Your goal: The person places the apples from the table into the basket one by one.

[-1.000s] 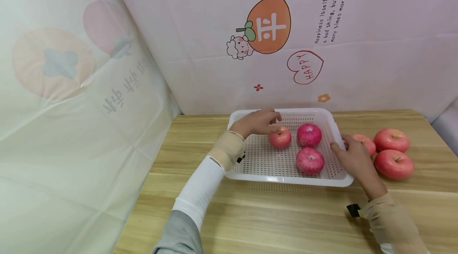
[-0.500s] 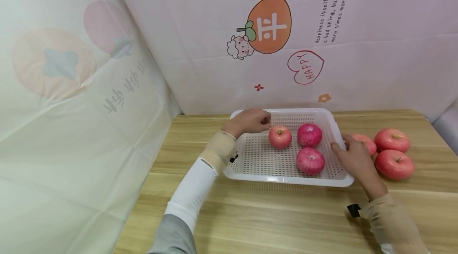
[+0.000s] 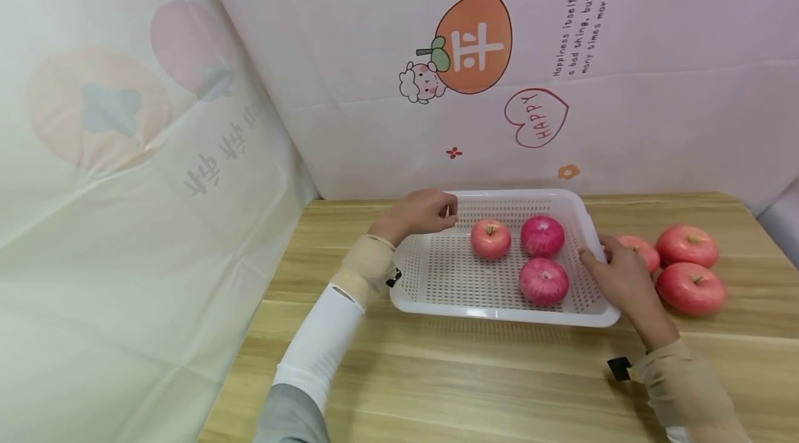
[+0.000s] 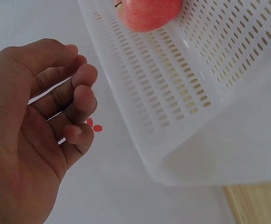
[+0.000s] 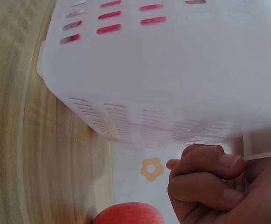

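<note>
Biggest first: printed cloth (image 3: 349, 145) stands behind both hands, pale with cartoon fruit and a "HAPPY" heart; a second pale cloth (image 3: 206, 276) runs up left of the left hand. Wood table (image 3: 437, 380) under everything, its bare front part nearer the person than both hands. White perforated basket (image 3: 499, 315) sits on it, spanning from the right hand's grip across to beneath the left hand. Right hand (image 3: 624, 276) holds the basket by its right side, thumb over the rim, fingers bent on the outside. Left hand (image 3: 424, 212) hovers over the basket's back-left corner, nothing in it, fingers loosely bent, small gap to the thumb. Just right of the right grip, outside the basket: three red apples, front one (image 3: 691, 288), back one (image 3: 686, 246), near one (image 3: 643, 251) partly covered by that hand. Inside, left of the right grip: two dark-pink round pieces, rear (image 3: 542, 236) and front (image 3: 544, 281), just beside each other, kind unclear. Smallest of the fruit: light-red apple (image 3: 490, 240), stem up on the basket floor, between the hands, nearer the left, clear of its fingers.
</note>
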The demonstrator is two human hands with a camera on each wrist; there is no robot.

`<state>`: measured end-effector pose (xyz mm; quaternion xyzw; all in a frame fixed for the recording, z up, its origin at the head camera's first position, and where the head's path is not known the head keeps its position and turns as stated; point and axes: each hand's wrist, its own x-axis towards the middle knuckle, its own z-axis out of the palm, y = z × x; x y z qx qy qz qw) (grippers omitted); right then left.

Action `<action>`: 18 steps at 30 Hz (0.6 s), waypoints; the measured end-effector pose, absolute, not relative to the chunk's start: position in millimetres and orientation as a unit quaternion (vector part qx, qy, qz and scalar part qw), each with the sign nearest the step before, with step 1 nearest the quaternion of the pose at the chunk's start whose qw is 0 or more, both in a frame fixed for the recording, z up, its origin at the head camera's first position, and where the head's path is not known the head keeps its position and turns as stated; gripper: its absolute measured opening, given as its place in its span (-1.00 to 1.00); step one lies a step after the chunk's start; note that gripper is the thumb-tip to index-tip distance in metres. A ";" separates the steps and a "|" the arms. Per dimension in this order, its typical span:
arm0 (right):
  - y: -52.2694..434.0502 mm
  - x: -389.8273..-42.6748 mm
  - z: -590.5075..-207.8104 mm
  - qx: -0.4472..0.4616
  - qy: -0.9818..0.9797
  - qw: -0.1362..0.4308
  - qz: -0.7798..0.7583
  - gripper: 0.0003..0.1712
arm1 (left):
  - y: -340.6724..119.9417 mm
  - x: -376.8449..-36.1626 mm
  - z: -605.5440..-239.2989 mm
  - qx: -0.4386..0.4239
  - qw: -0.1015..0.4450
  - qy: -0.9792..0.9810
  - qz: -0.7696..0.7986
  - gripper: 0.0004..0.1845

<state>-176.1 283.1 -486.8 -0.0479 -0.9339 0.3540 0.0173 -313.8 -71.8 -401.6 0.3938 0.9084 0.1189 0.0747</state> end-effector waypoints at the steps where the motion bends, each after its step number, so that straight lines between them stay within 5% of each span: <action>1: 283.4 -176.1 -487.2 -0.048 -0.934 0.017 0.354 -0.14 | -73.5 -313.5 -401.5 0.395 0.072 0.908 0.118 -0.86; 18: 284.0 -177.6 -488.5 -0.052 -0.933 0.011 0.357 -0.13 | -103.2 -304.5 -400.7 0.362 0.028 0.921 0.140 -0.87</action>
